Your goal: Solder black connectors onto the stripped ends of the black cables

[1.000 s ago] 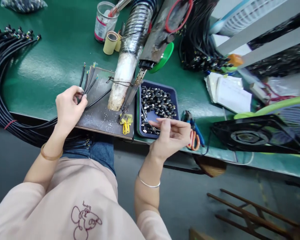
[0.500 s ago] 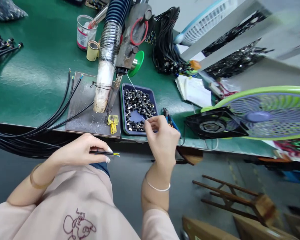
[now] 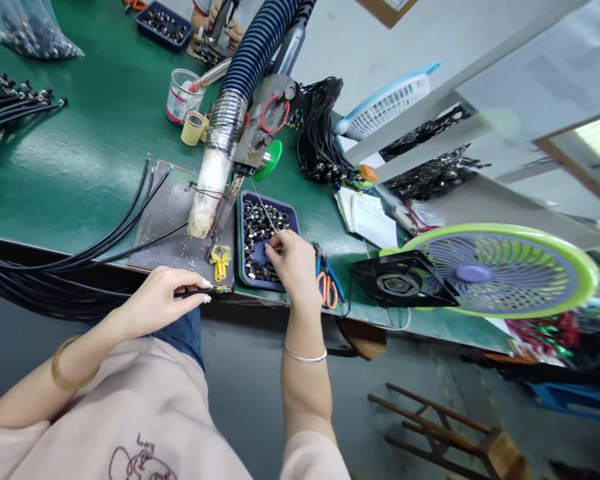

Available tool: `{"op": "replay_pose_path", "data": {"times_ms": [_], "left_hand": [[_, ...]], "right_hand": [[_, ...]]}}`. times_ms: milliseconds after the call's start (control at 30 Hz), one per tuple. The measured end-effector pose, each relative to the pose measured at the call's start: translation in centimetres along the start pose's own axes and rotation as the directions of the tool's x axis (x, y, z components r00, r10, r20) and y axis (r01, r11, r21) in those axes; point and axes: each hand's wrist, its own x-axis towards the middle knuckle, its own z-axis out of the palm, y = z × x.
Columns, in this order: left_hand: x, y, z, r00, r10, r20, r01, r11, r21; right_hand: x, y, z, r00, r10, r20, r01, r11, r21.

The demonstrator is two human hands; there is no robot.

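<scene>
Between the thumb and fingers of my left hand (image 3: 167,297) lies a black cable (image 3: 193,291), its stripped end showing thin coloured wires (image 3: 223,289) by the table edge. My right hand (image 3: 295,263) is pinched over the right side of a blue-grey tray (image 3: 241,260) holding many small black connectors (image 3: 263,220). A thin silvery solder wire (image 3: 265,208) runs from near the green spool (image 3: 269,161) down into its fingers. A soldering iron (image 3: 223,217) points down beside the tray, above a yellow clip-like holder (image 3: 221,263) on a dark board (image 3: 155,213).
A ribbed hose with a white nozzle (image 3: 211,180) hangs over the board. More black cables (image 3: 80,263) lie to the left. Pliers (image 3: 327,283), a black fan (image 3: 395,283) and a green fan (image 3: 480,273) stand right. Another person's hands (image 3: 225,27) show at the far side.
The view has shifted, showing more of the far side. My left hand has brought the cable end closer to the board's front edge. My right hand stays pinched on the wire by the tray.
</scene>
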Motion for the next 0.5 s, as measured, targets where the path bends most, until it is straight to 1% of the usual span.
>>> {"op": "replay_pose_path", "data": {"times_ms": [67, 133, 167, 200, 233, 267, 300, 333, 367, 400, 433, 467, 500], "left_hand": [[-0.3, 0.7, -0.8, 0.998, 0.036, 0.044, -0.035, 0.999, -0.029], [-0.7, 1.5, -1.5, 0.983, 0.089, 0.16, -0.079, 0.994, -0.069], [-0.8, 1.9, -1.7, 0.965, 0.111, 0.237, -0.093, 0.992, -0.086], [-1.0, 2.2, -2.0, 0.937, 0.127, 0.326, -0.097, 0.99, -0.106], [-1.1, 2.5, -2.1, 0.891, 0.147, 0.43, -0.095, 0.986, -0.139], [-1.2, 2.7, -2.3, 0.826, 0.166, 0.539, -0.079, 0.98, -0.181], [-1.2, 2.8, -2.4, 0.749, 0.18, 0.637, -0.044, 0.974, -0.224], [-1.3, 2.7, -2.5, 0.689, 0.181, 0.702, 0.012, 0.965, -0.26], [-1.3, 2.6, -2.5, 0.673, 0.155, 0.724, 0.087, 0.955, -0.285], [-1.3, 2.3, -2.4, 0.71, 0.094, 0.698, 0.174, 0.937, -0.303], [-1.2, 2.0, -2.2, 0.791, -0.003, 0.611, 0.26, 0.907, -0.331], [-1.1, 1.6, -1.9, 0.869, -0.117, 0.48, 0.328, 0.864, -0.383], [-1.0, 1.2, -1.6, 0.912, -0.213, 0.351, 0.362, 0.819, -0.445]], "right_hand": [[-0.1, -0.1, -0.1, 1.0, 0.003, 0.01, -0.003, 1.0, 0.009], [-0.4, -0.2, -0.2, 1.0, 0.005, 0.011, -0.005, 1.0, 0.025], [-0.5, -0.3, -0.2, 1.0, 0.006, 0.006, -0.006, 0.999, 0.035], [-0.7, -0.4, -0.2, 1.0, 0.008, -0.006, -0.008, 0.999, 0.045], [-0.8, -0.5, -0.2, 1.0, 0.012, -0.024, -0.011, 0.998, 0.056], [-1.0, -0.6, -0.3, 0.999, 0.018, -0.047, -0.015, 0.998, 0.068], [-1.2, -0.8, -0.4, 0.997, 0.025, -0.072, -0.019, 0.997, 0.08], [-1.4, -1.0, -0.5, 0.995, 0.033, -0.097, -0.024, 0.996, 0.088], [-1.7, -1.2, -0.7, 0.991, 0.043, -0.129, -0.029, 0.994, 0.107], [-2.0, -1.6, -0.9, 0.984, 0.058, -0.167, -0.034, 0.989, 0.144], [-2.4, -2.1, -1.1, 0.976, 0.079, -0.203, -0.037, 0.979, 0.199], [-2.9, -2.6, -1.3, 0.96, 0.119, -0.254, -0.035, 0.95, 0.312], [-3.5, -3.3, -1.5, 0.945, 0.17, -0.28, -0.029, 0.895, 0.445]]}}
